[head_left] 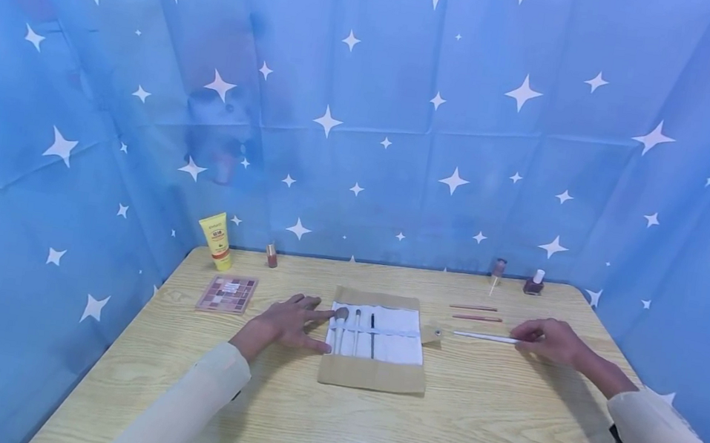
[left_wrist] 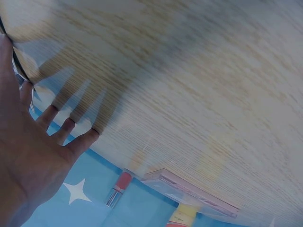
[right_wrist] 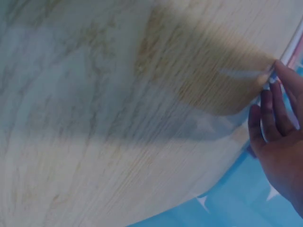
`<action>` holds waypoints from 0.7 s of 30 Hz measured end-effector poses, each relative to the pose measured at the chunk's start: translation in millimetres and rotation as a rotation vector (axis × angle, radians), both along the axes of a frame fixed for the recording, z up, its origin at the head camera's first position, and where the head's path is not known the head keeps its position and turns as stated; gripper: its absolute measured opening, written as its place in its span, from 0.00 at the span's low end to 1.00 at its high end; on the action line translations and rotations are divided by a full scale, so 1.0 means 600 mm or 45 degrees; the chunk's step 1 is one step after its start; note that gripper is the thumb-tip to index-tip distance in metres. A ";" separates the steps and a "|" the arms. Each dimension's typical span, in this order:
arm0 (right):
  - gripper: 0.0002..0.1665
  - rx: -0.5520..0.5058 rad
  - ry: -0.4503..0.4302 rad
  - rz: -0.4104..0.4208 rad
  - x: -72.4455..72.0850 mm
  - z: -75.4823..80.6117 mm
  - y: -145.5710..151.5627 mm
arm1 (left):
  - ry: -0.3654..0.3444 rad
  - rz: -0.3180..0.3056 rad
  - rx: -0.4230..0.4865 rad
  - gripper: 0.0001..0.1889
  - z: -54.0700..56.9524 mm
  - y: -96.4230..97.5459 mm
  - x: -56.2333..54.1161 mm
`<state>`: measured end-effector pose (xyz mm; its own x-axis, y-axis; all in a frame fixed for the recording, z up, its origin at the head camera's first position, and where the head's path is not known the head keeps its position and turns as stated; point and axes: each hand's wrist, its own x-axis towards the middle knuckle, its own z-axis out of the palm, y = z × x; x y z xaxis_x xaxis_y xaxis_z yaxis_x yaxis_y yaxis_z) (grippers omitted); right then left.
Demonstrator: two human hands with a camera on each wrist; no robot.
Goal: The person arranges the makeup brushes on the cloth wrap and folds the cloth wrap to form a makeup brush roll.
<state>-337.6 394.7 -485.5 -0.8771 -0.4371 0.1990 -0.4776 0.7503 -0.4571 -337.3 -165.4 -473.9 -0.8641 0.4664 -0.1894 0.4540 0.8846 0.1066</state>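
An unrolled tan brush roll [head_left: 371,375] with a white lining lies mid-table. Several makeup brushes are tucked in its left part, among them a fluffy one [head_left: 341,315] and a thin dark one [head_left: 372,336]. My left hand [head_left: 291,322] rests at the roll's left edge with its fingers spread, index finger and thumb touching it. To the right of the roll, my right hand [head_left: 548,340] pinches the right end of a slim white makeup brush [head_left: 484,336], which lies level and points left toward the roll's flap [head_left: 430,335]. Its bristles are hard to make out.
Two thin reddish-brown sticks [head_left: 477,318] lie behind the white brush. A yellow tube [head_left: 216,239], a small lipstick-like tube [head_left: 272,255] and an eyeshadow palette [head_left: 227,294] sit at the left. Dark nail polish [head_left: 533,282] and a small pinkish container [head_left: 498,269] stand back right.
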 end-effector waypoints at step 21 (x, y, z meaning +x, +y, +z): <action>0.08 -0.141 0.046 -0.073 0.020 0.016 -0.004 | -0.023 -0.005 0.008 0.45 -0.002 -0.001 -0.002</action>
<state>-325.4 392.2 -476.1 -0.8916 -0.3598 0.2751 -0.4528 0.7226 -0.5223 -338.4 -165.9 -475.2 -0.8588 0.4710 -0.2017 0.4555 0.8821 0.1203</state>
